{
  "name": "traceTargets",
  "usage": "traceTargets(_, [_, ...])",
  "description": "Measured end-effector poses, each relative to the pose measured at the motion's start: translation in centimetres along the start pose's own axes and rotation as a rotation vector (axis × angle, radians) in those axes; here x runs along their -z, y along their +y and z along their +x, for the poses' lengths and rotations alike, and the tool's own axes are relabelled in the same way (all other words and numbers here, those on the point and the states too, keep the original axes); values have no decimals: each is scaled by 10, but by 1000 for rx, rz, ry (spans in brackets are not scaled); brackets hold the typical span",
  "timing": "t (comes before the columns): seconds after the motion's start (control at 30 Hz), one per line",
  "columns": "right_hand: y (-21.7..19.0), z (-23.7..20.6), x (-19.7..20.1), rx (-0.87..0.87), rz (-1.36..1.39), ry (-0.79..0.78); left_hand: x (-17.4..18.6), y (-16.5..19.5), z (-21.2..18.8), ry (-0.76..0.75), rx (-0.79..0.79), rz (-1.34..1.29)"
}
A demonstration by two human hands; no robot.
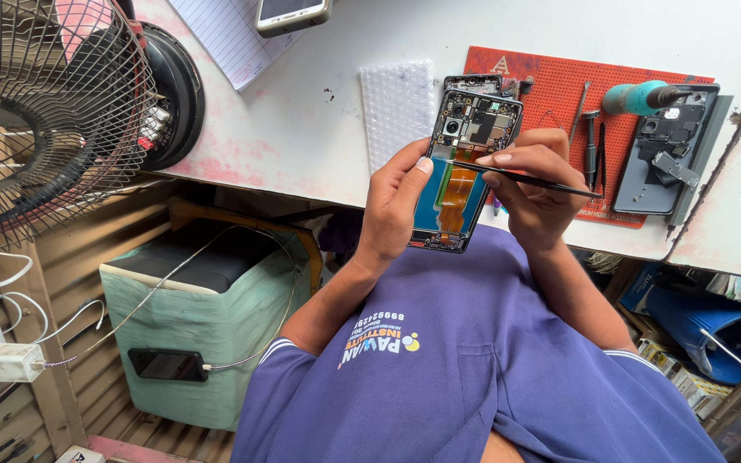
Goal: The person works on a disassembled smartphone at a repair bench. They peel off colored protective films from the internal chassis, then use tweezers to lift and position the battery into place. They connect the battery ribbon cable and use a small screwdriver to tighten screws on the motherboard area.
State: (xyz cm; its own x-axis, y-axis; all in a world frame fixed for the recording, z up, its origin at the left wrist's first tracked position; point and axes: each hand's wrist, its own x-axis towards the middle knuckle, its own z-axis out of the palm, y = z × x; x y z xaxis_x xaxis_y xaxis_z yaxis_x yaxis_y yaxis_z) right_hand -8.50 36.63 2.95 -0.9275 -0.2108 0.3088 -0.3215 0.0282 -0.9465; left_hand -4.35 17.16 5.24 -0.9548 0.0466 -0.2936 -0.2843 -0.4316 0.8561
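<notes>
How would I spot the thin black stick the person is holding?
Find the red mat on the white table. In front of it, the right hand pinches a thin black tool across the opened phone, unlike the tools lying on the mat.

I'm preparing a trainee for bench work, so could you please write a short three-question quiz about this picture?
1. True or false: the opened smartphone lies flat on the red mat.
2. Which hand holds the thin black tool? A) left B) right C) neither
3. Fill in: at the mat's right end lies a grey phone back cover, and across its top rests a tool with a ____ handle.

Key:
1. False: the left hand holds it up above the table edge.
2. B: the right hand pinches it, its tip over the phone's inside.
3. Green.
</notes>
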Motion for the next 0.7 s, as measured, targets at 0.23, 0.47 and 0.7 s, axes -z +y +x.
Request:
traceTargets(0.23, [11,-7,0,-94,171,37,2,0,2,0,16,-85])
traceTargets(0.47, [10,-4,-4,-196,342,20,7,-1,7,37,14,-76])
traceTargets(0.7, [1,1,-1,-66,122,-43,19,2,9,80,-20,-36])
